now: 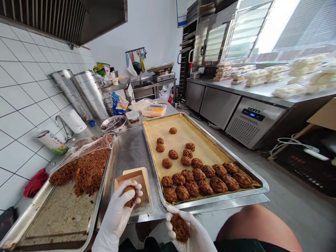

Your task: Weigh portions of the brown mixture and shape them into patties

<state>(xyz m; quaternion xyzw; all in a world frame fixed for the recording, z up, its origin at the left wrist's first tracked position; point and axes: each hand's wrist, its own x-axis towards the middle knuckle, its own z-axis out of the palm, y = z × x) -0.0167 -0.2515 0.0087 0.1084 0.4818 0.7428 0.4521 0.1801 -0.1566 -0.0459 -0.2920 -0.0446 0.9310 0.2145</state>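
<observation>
Right now, on the clock face of your view, your left hand (119, 207) is at seven o'clock, its white-gloved fingers curled round a brown ball (129, 198) and gripping it. Your right hand (195, 230), gloved too, is between five and six, turned palm up and closed around a flattened brown patty (180, 227). The left one is over a shallow tan box (145, 185) on the steel table (128, 154); you can't tell whether glove and box touch.

Just beyond your right hand, at four to five o'clock, is the baking tray (265, 187) with its yellow liner (202, 136). The shaped balls (193, 188) sit close-packed along its near edge, many touching, while those farther up stand more loosely, with one alone near the far end.

At eight o'clock, the metal tray (57, 217) bears a heap of crumbly brown mixture (91, 171) at its far end, partly under clear film (86, 145). A red cloth (35, 182) lies to its left. Toward nine, you have a white kettle (72, 120) and a bowl (113, 123) with plastic wrap. At two o'clock, clear packs (256, 77) stand on the far counter (217, 85).
</observation>
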